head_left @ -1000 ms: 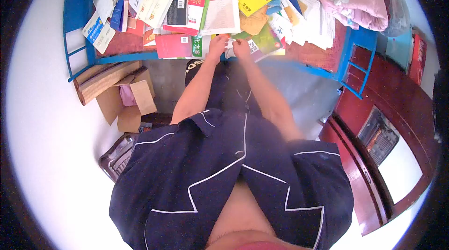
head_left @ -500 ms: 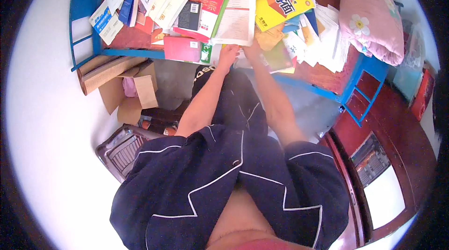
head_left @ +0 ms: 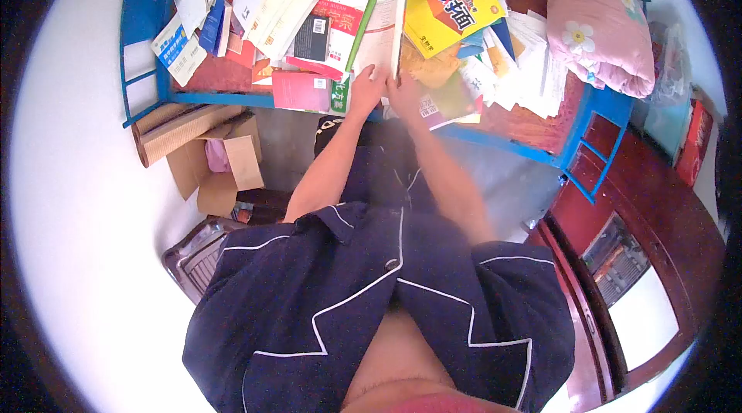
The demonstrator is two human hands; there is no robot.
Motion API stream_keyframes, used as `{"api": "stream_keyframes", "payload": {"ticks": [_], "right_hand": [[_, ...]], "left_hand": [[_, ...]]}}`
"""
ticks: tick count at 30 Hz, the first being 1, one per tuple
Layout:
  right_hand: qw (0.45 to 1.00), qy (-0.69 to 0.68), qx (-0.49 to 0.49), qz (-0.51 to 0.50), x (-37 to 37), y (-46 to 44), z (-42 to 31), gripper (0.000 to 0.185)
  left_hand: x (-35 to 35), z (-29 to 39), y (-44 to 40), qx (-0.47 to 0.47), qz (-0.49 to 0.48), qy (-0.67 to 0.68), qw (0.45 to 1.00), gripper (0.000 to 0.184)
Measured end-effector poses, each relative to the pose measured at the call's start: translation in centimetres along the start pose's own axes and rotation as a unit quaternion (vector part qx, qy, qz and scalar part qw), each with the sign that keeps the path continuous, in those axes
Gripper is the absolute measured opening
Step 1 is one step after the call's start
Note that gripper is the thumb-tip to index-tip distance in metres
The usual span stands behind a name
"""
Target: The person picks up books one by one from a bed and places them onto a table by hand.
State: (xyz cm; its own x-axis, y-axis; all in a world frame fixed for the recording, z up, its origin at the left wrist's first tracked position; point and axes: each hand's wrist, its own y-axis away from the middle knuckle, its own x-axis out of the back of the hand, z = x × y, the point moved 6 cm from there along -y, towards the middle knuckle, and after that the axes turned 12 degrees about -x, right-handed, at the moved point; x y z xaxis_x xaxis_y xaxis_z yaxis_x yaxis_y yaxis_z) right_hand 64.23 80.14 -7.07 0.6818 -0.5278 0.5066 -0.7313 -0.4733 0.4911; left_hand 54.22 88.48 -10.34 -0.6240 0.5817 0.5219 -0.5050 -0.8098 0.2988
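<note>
A printed booklet [head_left: 379, 38] with a pale page and reddish text stands out from the bed's near edge, its lower end between my hands. My left hand [head_left: 368, 90] is closed on its lower left corner. My right hand [head_left: 402, 95], slightly blurred, grips the lower right edge. Left of the booklet lie a red-and-white book [head_left: 345, 15], a dark book [head_left: 312, 36] and a pink book [head_left: 300, 91]. To the right are a yellow biology book [head_left: 448, 17] and a purple-green booklet [head_left: 450, 104] near the edge.
The blue bed frame [head_left: 506, 147] runs along the near side. Loose papers [head_left: 535, 65] and a folded pink quilt [head_left: 599, 19] lie at right. Beneath the left side is an open cardboard box [head_left: 246, 158]. A chair [head_left: 197, 254] stands left, a dark red cabinet [head_left: 645, 258] right.
The booklet has come slightly left and looks narrower, its right side turned more edge-on. Both hands have shifted with it, the right one moving closer to the left. The whole view has shifted slightly.
</note>
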Motion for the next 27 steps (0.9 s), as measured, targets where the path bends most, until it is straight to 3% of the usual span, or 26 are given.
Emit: {"api": "stream_keyframes", "payload": {"ticks": [2,5,7,9,11,13,15,16,17,19,23,25,26,27], "right_hand": [[1.0,-0.004,0.021,0.013,0.0,0.8,-0.9,0.027],[0.998,0.019,0.059,0.025,1.0,3.6,-2.8,0.021],[0.994,0.065,0.092,0.011,0.7,5.9,-3.5,0.016],[0.994,0.076,0.083,0.003,0.2,7.4,-3.0,0.017],[0.987,0.069,0.146,-0.006,0.5,9.1,-3.7,0.018],[0.988,0.075,0.134,-0.017,0.7,10.3,-2.9,0.02],[0.98,-0.091,0.098,-0.149,-0.3,9.9,-0.7,0.021],[0.97,-0.149,0.005,-0.193,-0.9,9.1,1.3,0.027],[0.956,-0.223,-0.079,-0.176,-0.7,8.7,3.6,0.029],[0.972,-0.193,-0.119,-0.056,0.9,8.4,6.1,0.033],[0.923,-0.307,-0.225,-0.06,0.6,9.7,9.5,0.042],[0.95,-0.214,-0.224,-0.036,0.6,11.2,9.3,0.057],[0.949,-0.17,-0.26,-0.058,0.4,12.2,9.0,0.066],[0.908,-0.292,-0.295,-0.066,-0.3,13.6,9.1,0.065]], "left_hand": [[-0.7,0.7,-0.8,0.009,-0.074,0.081,0.994,0.052],[2.3,6.5,0.0,0.023,-0.041,0.103,0.994,0.06],[3.1,7.4,0.7,-0.032,-0.05,0.094,0.994,0.051],[3.6,6.7,1.1,-0.054,-0.06,-0.077,0.994,0.037],[4.3,6.1,2.0,-0.08,-0.033,-0.083,0.993,0.028],[5.0,5.3,3.1,-0.092,-0.008,-0.066,0.994,0.027],[5.8,4.3,2.9,-0.098,-0.01,-0.044,0.994,0.028],[6.3,3.9,2.9,-0.103,-0.019,-0.047,0.993,0.029],[6.7,3.6,2.7,-0.109,-0.029,-0.05,0.992,0.029],[7.3,3.6,2.4,-0.124,-0.05,-0.001,0.991,0.032],[7.5,5.4,2.6,-0.096,-0.174,0.144,0.97,0.026],[7.0,5.6,3.2,-0.018,-0.239,0.293,0.926,0.023],[7.3,5.9,3.5,-0.021,-0.255,0.288,0.923,0.023],[7.4,6.4,4.3,0.014,-0.291,0.339,0.894,0.024]]}}
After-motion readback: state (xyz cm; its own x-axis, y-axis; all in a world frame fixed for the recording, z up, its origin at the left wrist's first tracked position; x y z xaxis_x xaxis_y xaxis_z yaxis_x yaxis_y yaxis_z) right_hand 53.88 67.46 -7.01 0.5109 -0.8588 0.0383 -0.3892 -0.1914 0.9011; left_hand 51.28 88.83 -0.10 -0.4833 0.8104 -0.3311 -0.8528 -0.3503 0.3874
